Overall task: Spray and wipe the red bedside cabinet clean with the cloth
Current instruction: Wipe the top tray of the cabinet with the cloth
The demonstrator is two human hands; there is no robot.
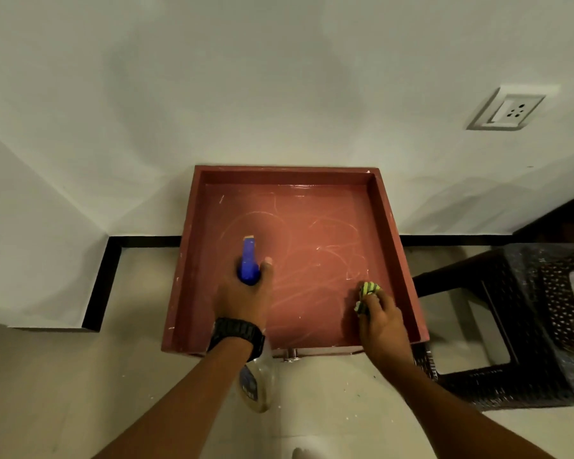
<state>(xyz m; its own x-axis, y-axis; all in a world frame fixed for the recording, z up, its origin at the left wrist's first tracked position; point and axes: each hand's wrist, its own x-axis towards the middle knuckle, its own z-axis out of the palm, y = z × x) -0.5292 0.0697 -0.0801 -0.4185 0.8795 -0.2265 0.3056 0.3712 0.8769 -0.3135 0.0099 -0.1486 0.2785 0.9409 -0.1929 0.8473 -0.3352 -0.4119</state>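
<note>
Your left hand point(246, 301) is wrapped round the spray bottle point(250, 261), nozzle pointing twd the wall over the red cabinet point(312, 253); right hand point(383, 321) clamps the bunched cloth point(368, 293).

Spray bottle point(257, 379) body half behind left wrist point(237, 336)

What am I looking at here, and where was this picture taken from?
There is no machine, only a person at work. The single picture comes from a wide-angle camera worn on the person's head, looking forward and down, so you see their own arms reaching in from below. Under them is the red cabinet, standing against the wall; its recessed top is covered in pale scribbled marks. The left hand, with a black watch on the wrist, holds a spray bottle with a blue head pointed away over the top. The right hand holds a bunched green striped cloth near the cabinet's right edge. A dark stool stands at the right.
</note>
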